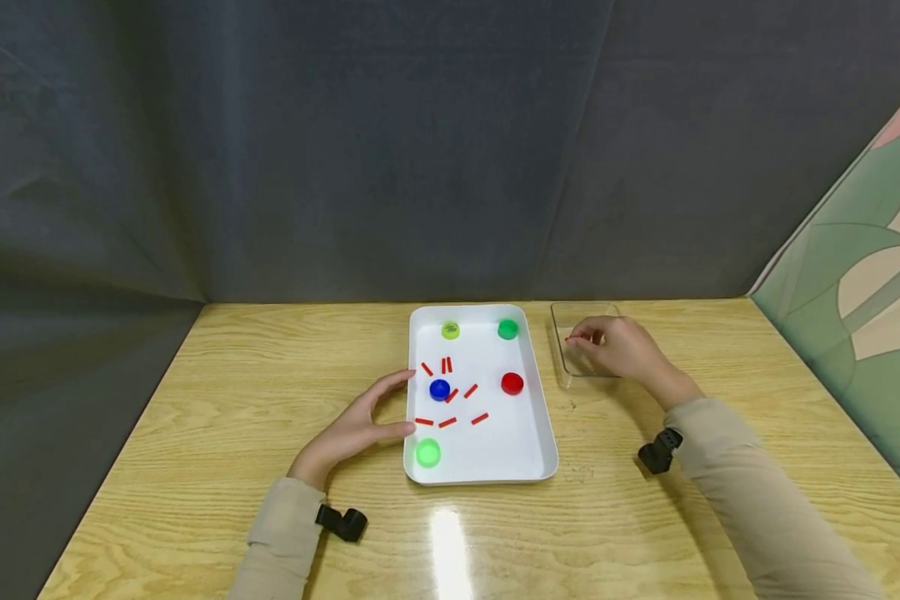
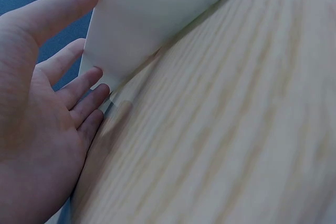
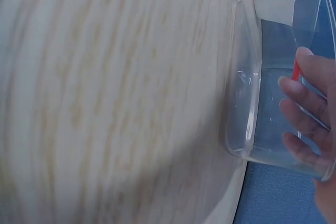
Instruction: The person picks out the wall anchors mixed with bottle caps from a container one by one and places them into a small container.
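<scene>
"At the clear container (image 3: 239, 108), findings?"

"Right hand (image 1: 624, 348) pinches one red stick (image 3: 296, 71) at its mouth."

"Left hand (image 1: 354, 427)?"

"Fingers extended, touching the white tray (image 1: 487, 457) of loose sticks (image 1: 480, 418)."

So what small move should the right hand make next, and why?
Probably, the right hand should ease its fingers apart, releasing the pinched red stick: their tips appear inside the clear container, while more red sticks lie in the white tray, perhaps awaiting transfer.
</scene>
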The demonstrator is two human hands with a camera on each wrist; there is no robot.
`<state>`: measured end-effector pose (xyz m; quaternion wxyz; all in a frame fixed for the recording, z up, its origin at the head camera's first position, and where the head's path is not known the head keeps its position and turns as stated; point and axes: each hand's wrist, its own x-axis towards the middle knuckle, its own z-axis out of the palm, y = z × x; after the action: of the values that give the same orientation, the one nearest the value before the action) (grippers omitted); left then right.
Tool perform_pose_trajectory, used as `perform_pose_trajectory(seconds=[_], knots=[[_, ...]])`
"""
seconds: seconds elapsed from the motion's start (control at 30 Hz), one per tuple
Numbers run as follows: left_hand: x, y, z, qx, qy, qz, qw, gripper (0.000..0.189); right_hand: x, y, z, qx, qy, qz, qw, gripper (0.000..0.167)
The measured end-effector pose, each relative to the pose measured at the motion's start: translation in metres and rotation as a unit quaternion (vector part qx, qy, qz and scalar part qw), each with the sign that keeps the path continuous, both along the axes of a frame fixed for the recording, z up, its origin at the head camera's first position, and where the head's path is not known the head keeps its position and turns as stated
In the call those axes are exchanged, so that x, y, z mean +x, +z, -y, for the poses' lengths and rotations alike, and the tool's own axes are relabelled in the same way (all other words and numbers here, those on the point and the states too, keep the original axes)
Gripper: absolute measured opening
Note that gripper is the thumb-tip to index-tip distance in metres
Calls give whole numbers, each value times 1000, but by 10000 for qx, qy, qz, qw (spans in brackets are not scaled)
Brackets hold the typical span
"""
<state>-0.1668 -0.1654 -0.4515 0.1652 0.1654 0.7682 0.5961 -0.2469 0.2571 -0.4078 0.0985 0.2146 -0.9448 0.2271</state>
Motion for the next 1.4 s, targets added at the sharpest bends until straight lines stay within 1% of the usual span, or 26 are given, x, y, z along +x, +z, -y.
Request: perform_pose_trajectory(seconds=[0.23,0.4,0.5,0.67,0.77,0.87,1.07,1.2,1.4], knots=[[1,0,0,6,5,7,10000,76,3,2,1,-8,-98,99,9999,7],[1,0,0,9,13,44,10000,76,7,4,1,-148,-70,110,9998,7],[1,0,0,17,6,45,10000,77,9,4,2,-265,-82,-8,9996,6],[1,1,0,-9,24,11,10000,76,15,5,4,-434,-64,-342,9985,5],[1,1,-1,-16,37,3,10000,76,19,6,7,-512,38,-523,9973,4],[2,1,-1,-23,38,-6,10000,76,23,8,11,-584,222,-668,9958,5],[2,0,0,-13,39,-11,10000,76,30,9,19,-739,613,-796,9922,9],[2,-1,0,13,36,-15,10000,76,33,10,25,-841,830,-779,9899,10],[1,-1,0,23,32,-21,10000,76,38,11,35,-844,892,-610,9905,13]])
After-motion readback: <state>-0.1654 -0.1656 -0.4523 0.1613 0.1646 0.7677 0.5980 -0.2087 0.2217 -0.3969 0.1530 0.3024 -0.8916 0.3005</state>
